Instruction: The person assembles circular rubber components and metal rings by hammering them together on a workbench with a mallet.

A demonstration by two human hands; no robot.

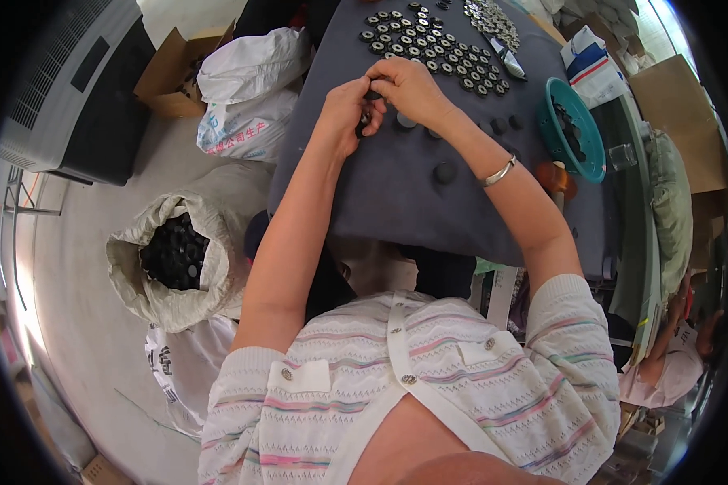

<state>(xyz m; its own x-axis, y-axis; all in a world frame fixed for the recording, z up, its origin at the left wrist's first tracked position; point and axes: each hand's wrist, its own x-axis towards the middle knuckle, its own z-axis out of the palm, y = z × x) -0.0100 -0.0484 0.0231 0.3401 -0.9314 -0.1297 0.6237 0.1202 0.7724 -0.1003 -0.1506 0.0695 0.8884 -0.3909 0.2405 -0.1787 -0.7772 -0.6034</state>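
Over the grey cloth-covered table [493,214], my two hands meet at the far left of the work area. My left hand [349,115] is closed, its fingers curled round small black round pieces [362,126]. The fingertips of my right hand [411,87] pinch a black round cap [372,94] against the left fingers. Just beyond the hands lie several black round pieces with pale ring centres [416,40]. Nearer to me, loose black discs are scattered, one of them a black disc [445,172] below my right forearm. Fingers partly hide what is held.
A teal basket [597,166] with black pieces stands at the table's right edge, near an amber object [555,178] and a clear cup [622,157]. Left on the floor are an open sack [125,259] of black pieces, white bags [251,69] and a cardboard box [158,73]. Another person [663,376] is at right.
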